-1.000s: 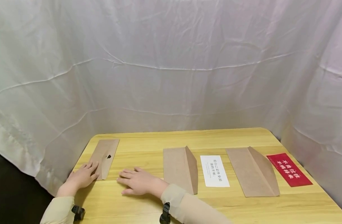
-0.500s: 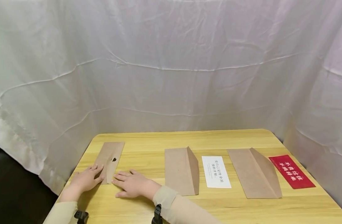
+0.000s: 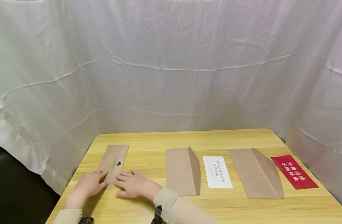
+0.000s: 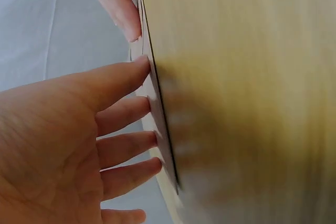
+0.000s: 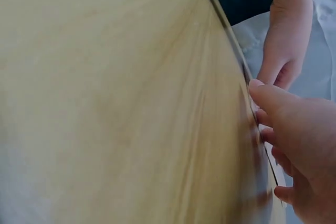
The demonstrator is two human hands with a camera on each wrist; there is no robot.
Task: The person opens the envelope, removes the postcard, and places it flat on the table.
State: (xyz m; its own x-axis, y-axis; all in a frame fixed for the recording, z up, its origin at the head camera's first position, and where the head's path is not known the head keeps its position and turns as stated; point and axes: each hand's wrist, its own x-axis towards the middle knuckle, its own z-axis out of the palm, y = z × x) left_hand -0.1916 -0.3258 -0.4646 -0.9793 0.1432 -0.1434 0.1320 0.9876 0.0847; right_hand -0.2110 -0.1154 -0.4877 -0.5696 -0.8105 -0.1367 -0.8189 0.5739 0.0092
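A brown paper envelope (image 3: 115, 158) with a small dark seal mark lies flat at the left of the table, its flap folded over. The fingertips of my left hand (image 3: 89, 186) rest on its near left part, the fingers spread and fairly straight. From the other side, my right hand (image 3: 134, 185) lies low, palm down, with its fingertips at the envelope's near right edge. In the left wrist view, the left hand (image 4: 79, 114) presses its tips along the thin envelope (image 4: 157, 103). The right wrist view shows the right hand (image 5: 304, 135) beside the left hand (image 5: 286, 35).
Two brown envelopes with raised flaps lie farther right, one mid-table (image 3: 179, 172) and one beyond it (image 3: 255, 174). Between them is a white printed card (image 3: 217, 172). A red printed card (image 3: 295, 172) lies near the right edge. Pale curtains (image 3: 187, 62) hang behind the table (image 3: 187, 137).
My left hand has slid the envelope to the right and slightly nearer. My right hand has moved left and come up to its edge.
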